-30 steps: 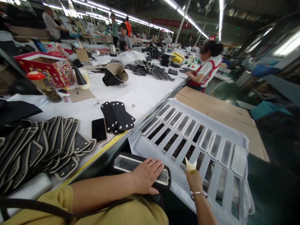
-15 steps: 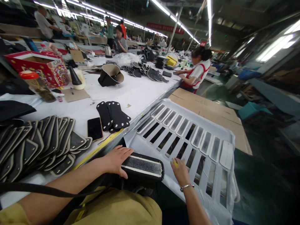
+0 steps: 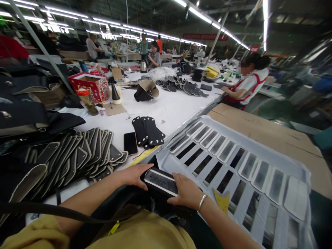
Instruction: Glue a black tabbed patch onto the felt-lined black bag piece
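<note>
Across my lap lies a black oblong piece (image 3: 161,180) with rounded ends, its top a grey strip framed in white. My left hand (image 3: 137,175) grips its left end, thumb on the near side and fingers at the far side. Over its right end is my right hand (image 3: 185,192), thumb near and fingers far, a bracelet on the wrist. Beyond that wrist, a yellow notched piece (image 3: 221,201) lies on the slatted grey rack (image 3: 207,162). White-edged grey strips (image 3: 248,166) rest in rows on the rack. The underside of the black piece is hidden.
On the white table (image 3: 121,121) at left are fanned black panels (image 3: 85,155), a phone (image 3: 130,143), dark strap pieces (image 3: 147,131), a bottle (image 3: 86,102) and a red box (image 3: 89,84). Cardboard (image 3: 259,131) lies past the rack. A co-worker (image 3: 245,86) stands at the far right table edge.
My right hand has come left onto the black piece and let go of the yellow piece, which now lies on the rack. My left hand stays on the left end. The view has swung left.
</note>
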A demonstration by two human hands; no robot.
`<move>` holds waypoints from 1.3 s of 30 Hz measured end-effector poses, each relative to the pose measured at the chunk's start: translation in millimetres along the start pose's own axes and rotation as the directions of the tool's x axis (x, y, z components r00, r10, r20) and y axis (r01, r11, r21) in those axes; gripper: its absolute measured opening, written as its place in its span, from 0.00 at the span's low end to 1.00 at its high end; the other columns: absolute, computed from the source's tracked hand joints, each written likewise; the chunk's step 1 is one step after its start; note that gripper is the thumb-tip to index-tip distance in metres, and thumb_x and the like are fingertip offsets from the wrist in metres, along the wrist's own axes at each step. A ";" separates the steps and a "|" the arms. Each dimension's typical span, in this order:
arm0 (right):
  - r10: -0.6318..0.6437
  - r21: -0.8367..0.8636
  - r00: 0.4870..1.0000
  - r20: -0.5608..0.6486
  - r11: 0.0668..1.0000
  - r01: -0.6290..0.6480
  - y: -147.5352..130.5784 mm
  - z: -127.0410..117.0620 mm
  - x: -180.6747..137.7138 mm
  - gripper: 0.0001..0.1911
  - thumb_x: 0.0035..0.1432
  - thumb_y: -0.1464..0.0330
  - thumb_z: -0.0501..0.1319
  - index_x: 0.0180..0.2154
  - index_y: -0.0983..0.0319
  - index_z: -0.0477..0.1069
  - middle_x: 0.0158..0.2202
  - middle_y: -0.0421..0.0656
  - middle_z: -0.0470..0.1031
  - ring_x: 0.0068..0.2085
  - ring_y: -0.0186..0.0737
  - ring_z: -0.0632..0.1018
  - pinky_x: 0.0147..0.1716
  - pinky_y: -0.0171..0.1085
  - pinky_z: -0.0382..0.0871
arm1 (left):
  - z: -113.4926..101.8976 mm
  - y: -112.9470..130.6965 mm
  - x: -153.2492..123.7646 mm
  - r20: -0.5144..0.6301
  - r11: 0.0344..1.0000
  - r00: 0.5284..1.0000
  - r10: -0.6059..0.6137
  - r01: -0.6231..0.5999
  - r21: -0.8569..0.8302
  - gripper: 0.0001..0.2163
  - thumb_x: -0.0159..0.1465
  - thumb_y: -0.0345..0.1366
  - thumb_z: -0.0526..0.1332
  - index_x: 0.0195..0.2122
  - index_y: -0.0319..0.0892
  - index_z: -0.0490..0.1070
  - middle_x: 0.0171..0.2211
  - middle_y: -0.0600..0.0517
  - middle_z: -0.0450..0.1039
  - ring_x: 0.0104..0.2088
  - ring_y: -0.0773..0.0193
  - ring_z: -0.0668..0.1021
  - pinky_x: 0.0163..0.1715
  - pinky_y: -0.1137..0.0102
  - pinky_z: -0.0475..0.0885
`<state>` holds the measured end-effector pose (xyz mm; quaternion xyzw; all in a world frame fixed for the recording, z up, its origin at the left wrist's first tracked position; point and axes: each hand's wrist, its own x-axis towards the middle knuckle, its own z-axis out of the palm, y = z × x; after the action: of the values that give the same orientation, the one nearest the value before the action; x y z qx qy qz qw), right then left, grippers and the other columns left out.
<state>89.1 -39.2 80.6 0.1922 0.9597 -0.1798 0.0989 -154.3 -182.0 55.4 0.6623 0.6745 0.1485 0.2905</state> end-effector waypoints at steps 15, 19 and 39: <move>0.069 0.026 0.997 -0.023 0.997 -0.068 -3.3 7.6 -5.0 0.47 0.41 0.57 0.68 0.59 0.71 0.57 0.57 0.56 0.62 0.56 0.54 0.64 0.57 0.48 0.55 | 29.3 -10.5 11.9 0.084 0.149 0.946 -0.313 0.136 -0.979 0.22 0.52 0.42 0.67 0.48 0.38 0.72 0.42 0.46 0.75 0.42 0.59 0.76 0.44 0.66 0.68; 0.081 0.040 0.997 -0.007 0.996 -0.081 -3.6 7.6 -3.7 0.47 0.41 0.57 0.69 0.59 0.70 0.57 0.58 0.56 0.62 0.57 0.54 0.64 0.58 0.49 0.54 | 29.7 -12.6 18.9 0.135 0.117 0.930 -0.341 0.185 -0.976 0.22 0.48 0.40 0.69 0.44 0.38 0.74 0.39 0.48 0.76 0.38 0.60 0.77 0.42 0.67 0.69; 0.065 0.066 0.997 -0.035 0.996 -0.063 7.4 16.0 0.2 0.45 0.40 0.59 0.68 0.58 0.68 0.58 0.57 0.55 0.63 0.57 0.56 0.64 0.57 0.51 0.57 | 18.8 -27.6 36.5 0.298 0.025 0.913 -0.278 0.317 -0.948 0.17 0.45 0.33 0.68 0.38 0.36 0.77 0.35 0.47 0.78 0.35 0.60 0.77 0.40 0.68 0.68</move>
<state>93.9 -38.9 63.6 0.2294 0.9483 -0.2041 0.0803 -163.8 -151.9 17.4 0.1426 0.5172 0.4858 0.6901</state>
